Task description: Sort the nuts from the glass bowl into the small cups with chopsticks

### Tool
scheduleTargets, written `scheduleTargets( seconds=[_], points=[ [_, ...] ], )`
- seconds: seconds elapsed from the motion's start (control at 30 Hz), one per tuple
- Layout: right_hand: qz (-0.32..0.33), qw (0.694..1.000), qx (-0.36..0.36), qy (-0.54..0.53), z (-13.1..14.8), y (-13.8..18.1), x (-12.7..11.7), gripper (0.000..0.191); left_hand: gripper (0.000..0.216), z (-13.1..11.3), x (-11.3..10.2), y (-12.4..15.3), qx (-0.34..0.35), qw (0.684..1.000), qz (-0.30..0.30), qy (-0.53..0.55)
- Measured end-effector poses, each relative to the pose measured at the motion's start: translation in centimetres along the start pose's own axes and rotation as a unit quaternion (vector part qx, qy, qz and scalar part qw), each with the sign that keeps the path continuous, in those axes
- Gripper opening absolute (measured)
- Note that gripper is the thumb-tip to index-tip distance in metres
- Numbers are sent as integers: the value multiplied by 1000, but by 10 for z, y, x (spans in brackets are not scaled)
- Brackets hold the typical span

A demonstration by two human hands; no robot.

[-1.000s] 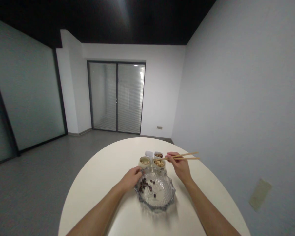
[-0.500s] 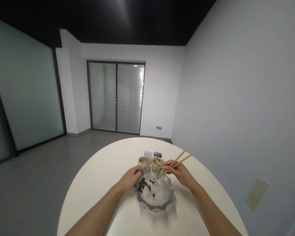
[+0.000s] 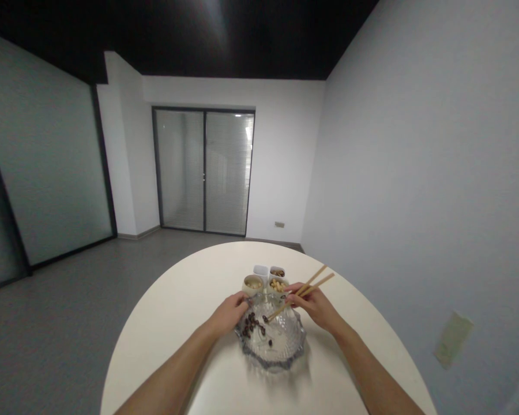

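Chopsticks [image 3: 300,291] over glass bowl [image 3: 271,343]
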State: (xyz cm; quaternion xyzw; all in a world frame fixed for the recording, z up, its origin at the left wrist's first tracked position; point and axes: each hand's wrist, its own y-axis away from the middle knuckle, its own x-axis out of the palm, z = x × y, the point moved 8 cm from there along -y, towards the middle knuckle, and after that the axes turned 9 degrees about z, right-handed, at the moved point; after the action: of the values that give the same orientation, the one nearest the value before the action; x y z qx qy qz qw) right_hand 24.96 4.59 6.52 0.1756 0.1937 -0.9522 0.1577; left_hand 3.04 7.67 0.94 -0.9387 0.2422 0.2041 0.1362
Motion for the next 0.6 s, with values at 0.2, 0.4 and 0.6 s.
scheduleTargets(
  seconds=[0.2, 0.4, 0.6],
  points=[
    [0, 1000, 2, -1, 4, 1, 3, 32, 24, 0, 1, -1, 6, 1000, 3, -13],
    [0, 1000, 2, 0, 4, 1, 3, 31, 25, 2, 0, -1, 3, 1000, -1, -23],
    [-34, 999, -6, 2, 6, 1, -5, 32, 27, 3, 1, -2, 4, 1000, 2, -19]
  ],
)
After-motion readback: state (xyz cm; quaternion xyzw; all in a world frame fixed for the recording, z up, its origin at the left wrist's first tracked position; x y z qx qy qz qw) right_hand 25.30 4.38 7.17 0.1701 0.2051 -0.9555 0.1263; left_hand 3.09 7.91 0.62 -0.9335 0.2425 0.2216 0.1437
